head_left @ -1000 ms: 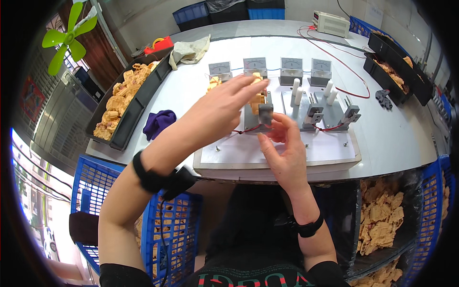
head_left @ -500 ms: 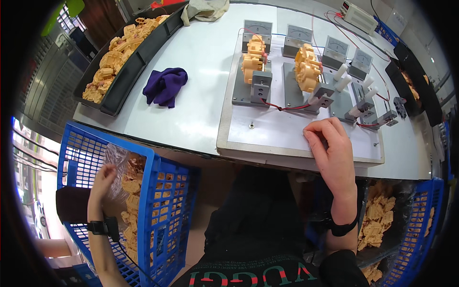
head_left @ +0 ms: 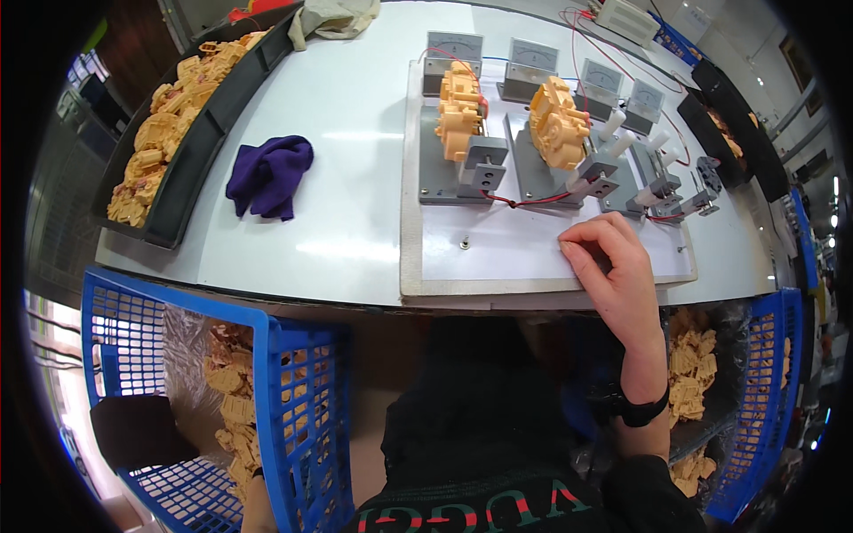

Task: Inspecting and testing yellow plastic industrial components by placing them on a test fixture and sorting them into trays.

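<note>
Right hand hovering over front of white board, thumb and forefinger forming narrow pinch. Left forearm lying inside blue basket beside loose yellow plastic parts; left hand hiding from view, grip impossible to tell. Two yellow plastic housings sitting on gray stands, near meters. Purple cloth lying left of board.

Soft glare on white tabletop

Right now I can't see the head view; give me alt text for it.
The loosely curled right hand is at the front of a white board bearing two tan plastic assemblies on grey fixtures. Part of the left arm shows at a blue crate of tan parts; the left hand is hidden.
</note>
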Tool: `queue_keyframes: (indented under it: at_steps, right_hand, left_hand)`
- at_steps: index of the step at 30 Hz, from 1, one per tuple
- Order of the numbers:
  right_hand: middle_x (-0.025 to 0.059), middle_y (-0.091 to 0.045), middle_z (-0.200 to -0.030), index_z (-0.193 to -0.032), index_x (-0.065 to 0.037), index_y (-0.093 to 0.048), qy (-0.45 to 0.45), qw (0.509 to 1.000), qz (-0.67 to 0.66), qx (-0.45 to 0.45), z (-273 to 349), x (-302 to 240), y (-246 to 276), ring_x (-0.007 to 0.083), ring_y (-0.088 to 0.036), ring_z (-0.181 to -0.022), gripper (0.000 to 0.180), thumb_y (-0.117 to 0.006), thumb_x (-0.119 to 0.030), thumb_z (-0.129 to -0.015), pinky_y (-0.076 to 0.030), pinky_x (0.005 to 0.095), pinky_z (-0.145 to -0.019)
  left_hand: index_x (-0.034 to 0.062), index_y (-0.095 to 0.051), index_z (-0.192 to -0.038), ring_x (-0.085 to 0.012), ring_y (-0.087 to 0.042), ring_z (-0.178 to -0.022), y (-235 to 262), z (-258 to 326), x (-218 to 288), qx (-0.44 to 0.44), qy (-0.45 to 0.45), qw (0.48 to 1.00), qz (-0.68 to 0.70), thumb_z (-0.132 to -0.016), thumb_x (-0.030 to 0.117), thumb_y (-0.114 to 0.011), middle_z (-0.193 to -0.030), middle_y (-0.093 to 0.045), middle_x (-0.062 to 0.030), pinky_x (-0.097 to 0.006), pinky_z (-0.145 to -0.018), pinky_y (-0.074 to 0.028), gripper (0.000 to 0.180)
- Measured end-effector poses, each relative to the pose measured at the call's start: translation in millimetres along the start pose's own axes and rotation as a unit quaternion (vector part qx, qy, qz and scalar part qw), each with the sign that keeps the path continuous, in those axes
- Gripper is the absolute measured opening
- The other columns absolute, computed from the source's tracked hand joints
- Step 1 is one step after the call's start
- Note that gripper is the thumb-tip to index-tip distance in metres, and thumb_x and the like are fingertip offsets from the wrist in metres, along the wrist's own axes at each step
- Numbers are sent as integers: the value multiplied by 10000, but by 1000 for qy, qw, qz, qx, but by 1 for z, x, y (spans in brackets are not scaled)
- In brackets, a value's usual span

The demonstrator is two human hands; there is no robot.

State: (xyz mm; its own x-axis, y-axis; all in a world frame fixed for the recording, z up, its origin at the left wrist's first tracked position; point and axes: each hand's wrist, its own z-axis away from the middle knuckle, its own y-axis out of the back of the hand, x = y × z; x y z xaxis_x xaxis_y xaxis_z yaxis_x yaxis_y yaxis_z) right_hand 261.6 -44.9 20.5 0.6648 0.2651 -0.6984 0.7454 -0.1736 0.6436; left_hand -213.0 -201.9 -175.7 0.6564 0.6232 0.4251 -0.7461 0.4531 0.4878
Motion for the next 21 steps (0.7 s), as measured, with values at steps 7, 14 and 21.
queue_keyframes:
  at_steps: [7,14,21]
  right_hand:
    - [83,-595,-930,-996,17,-678,1,1000,12,-22,-2,3,5,187,-615,-824,89,-675,-51,-937,-508,299,-734]
    - [96,-605,-921,-982,22,-679,-1,1000,24,-8,-4,2,4,194,-617,-812,105,-665,-78,-951,-509,302,-732]
    - [95,-626,-943,-1024,13,-694,-5,1000,-6,-16,0,7,12,196,-615,-814,137,-639,-96,-963,-497,291,-738]
  left_hand:
    - [-29,-596,-1283,-229,-665,-1024,10,7,23,-27,34,997,65,-857,280,-760,-1126,-705,-148,-379,-864,-544,552]
    - [-18,-608,-1266,-229,-668,-1024,6,19,31,-23,74,989,125,-861,273,-753,-1126,-705,-145,-398,-860,-551,519]
    - [-8,-620,-1248,-228,-670,-1024,16,34,27,10,94,976,198,-866,265,-745,-1125,-706,-142,-416,-856,-558,486]
